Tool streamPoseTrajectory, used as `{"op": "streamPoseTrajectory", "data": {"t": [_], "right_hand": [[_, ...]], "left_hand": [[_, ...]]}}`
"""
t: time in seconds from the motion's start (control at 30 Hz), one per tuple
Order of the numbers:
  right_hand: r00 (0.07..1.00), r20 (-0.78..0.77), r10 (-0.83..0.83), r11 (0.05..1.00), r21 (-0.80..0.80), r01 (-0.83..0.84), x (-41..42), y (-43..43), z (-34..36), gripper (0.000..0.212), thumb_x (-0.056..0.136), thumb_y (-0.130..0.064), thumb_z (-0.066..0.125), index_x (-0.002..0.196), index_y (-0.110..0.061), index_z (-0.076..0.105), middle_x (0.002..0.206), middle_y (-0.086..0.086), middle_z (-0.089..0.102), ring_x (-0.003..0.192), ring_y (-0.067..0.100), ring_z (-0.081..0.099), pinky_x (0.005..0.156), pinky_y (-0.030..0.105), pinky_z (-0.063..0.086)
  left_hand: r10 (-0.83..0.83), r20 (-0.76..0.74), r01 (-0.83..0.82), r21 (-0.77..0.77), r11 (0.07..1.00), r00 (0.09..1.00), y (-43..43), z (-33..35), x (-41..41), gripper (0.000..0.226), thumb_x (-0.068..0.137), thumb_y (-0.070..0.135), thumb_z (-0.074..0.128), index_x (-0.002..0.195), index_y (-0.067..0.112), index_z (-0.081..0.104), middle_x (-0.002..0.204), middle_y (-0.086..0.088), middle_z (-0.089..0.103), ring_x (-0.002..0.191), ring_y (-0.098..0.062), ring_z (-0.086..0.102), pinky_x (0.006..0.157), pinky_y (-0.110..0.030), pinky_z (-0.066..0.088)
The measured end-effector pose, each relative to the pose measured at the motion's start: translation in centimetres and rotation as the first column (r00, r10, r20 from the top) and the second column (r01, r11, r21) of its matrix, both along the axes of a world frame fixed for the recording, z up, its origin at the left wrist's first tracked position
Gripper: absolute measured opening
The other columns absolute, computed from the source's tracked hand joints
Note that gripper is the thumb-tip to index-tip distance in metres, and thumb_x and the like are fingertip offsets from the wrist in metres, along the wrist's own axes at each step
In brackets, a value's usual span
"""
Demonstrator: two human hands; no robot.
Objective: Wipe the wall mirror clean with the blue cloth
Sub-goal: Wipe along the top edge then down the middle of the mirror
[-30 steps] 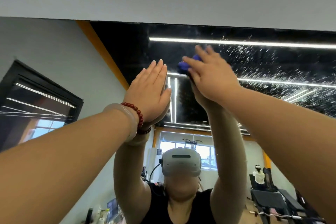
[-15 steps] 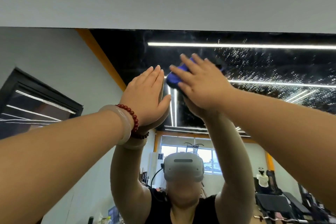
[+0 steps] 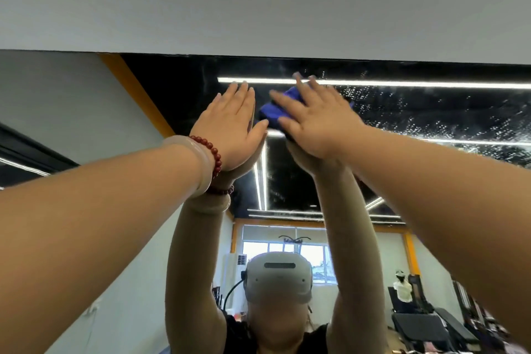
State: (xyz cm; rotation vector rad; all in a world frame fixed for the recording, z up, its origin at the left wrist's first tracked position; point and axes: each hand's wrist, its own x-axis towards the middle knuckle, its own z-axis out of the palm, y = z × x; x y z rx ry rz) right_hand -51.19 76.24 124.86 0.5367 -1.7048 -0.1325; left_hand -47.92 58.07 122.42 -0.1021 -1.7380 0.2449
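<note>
Cloth (image 3: 273, 113) pressed under right hand (image 3: 319, 123) fingers (image 3: 304, 89), against mirror (image 3: 178, 89).

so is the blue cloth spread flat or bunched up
Bunched up: the blue cloth is a thick wad under the right hand.

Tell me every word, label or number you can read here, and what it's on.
No readable text anywhere.
Cloth: no label shows.
Headset, reflected in the mirror: plain front, no legible mark.
White unit in the reflection: a dark patch, too blurred to read.
Benches in the reflection: too small and blurred to read.
</note>
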Motion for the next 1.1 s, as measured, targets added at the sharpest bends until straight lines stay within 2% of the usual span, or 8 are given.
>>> {"op": "streamPoseTrajectory", "data": {"t": [0.1,0.27,0.43,0.63,0.77,0.93,1.0,1.1], "right_hand": [[0.998,0.053,-0.02,0.985,-0.17,0.029,-0.2,0.5,1.5,0.053,0.102,-0.054,0.016,0.153,-0.045,0.002,0.163,0.003,-0.012,0.149,0.027,-0.012,0.12,0.046,-0.005],[0.996,-0.081,0.023,0.99,0.14,-0.011,-0.3,-1.4,0.1,0.053,0.101,-0.057,0.014,0.151,-0.049,0.0,0.164,-0.003,-0.007,0.15,0.024,-0.007,0.119,0.044,-0.004],[0.999,0.049,0.004,0.981,-0.193,0.005,-0.2,-0.7,2.9,0.054,0.102,-0.053,0.016,0.153,-0.044,0.0,0.164,0.002,-0.009,0.15,0.028,-0.01,0.12,0.047,-0.005],[0.999,-0.035,0.0,0.997,0.08,0.002,-0.2,-1.7,2.3,0.052,0.102,-0.055,0.015,0.151,-0.048,-0.001,0.163,-0.004,-0.01,0.15,0.023,-0.008,0.12,0.044,-0.003],[0.998,0.069,-0.003,0.981,-0.193,0.016,0.2,-0.1,4.9,0.052,0.103,-0.052,0.017,0.152,-0.046,-0.001,0.164,0.0,-0.009,0.15,0.027,-0.008,0.12,0.048,-0.004],[0.999,-0.02,0.031,0.998,0.061,-0.03,0.2,-2.8,3.3,0.049,0.103,-0.051,0.015,0.15,-0.052,0.001,0.163,-0.006,-0.01,0.15,0.025,-0.01,0.12,0.046,-0.006],[0.999,-0.003,0.048,0.999,0.004,-0.048,0.1,-2.2,4.3,0.048,0.104,-0.049,0.015,0.15,-0.051,0.003,0.163,-0.006,-0.008,0.15,0.023,-0.009,0.12,0.045,-0.006],[0.998,0.039,0.057,0.975,-0.217,-0.048,0.1,-2.2,5.8,0.049,0.105,-0.046,0.017,0.152,-0.047,0.004,0.164,-0.003,-0.005,0.15,0.027,-0.008,0.12,0.048,-0.005]], "left_hand": [[0.009,-0.02,-0.009,0.017,1.0,1.0,-0.2,0.2,-0.4,0.065,0.102,0.047,0.018,0.155,0.013,0.003,0.163,-0.002,-0.002,0.149,-0.016,-0.006,0.119,-0.034,-0.003],[-0.057,-0.067,0.057,0.002,0.998,0.996,-0.6,0.1,-0.9,0.063,0.102,0.046,0.02,0.155,0.014,0.009,0.163,-0.003,0.005,0.149,-0.015,0.0,0.119,-0.032,0.0],[-0.024,-0.041,0.024,0.006,1.0,0.999,-0.6,0.2,-0.8,0.064,0.102,0.048,0.019,0.155,0.015,0.004,0.163,-0.001,-0.001,0.149,-0.015,-0.004,0.117,-0.03,-0.003],[-0.083,-0.046,0.083,0.002,0.997,0.995,-0.8,0.7,0.1,0.056,0.103,0.037,0.025,0.154,0.016,0.014,0.162,-0.001,0.013,0.148,-0.015,0.008,0.119,-0.032,0.006],[-0.065,-0.111,0.062,-0.03,0.998,0.992,-1.1,1.0,0.5,0.055,0.102,0.034,0.032,0.152,0.015,0.022,0.157,-0.001,0.026,0.144,-0.018,0.022,0.117,-0.034,0.015],[-0.025,-0.068,0.025,0.008,1.0,0.997,-1.5,1.8,-0.6,0.068,0.101,0.042,0.029,0.154,0.013,-0.002,0.162,-0.004,-0.008,0.149,-0.018,-0.007,0.118,-0.034,-0.003],[0.026,-0.036,-0.026,0.008,1.0,0.999,-1.5,2.1,-0.7,0.067,0.102,0.044,0.024,0.154,0.013,-0.004,0.162,-0.003,-0.009,0.149,-0.017,-0.009,0.119,-0.036,-0.004],[0.043,-0.027,-0.043,0.008,0.999,0.999,-1.7,2.0,-0.8,0.066,0.102,0.045,0.021,0.154,0.014,-0.004,0.163,-0.002,-0.008,0.149,-0.016,-0.009,0.119,-0.036,-0.004]]}}
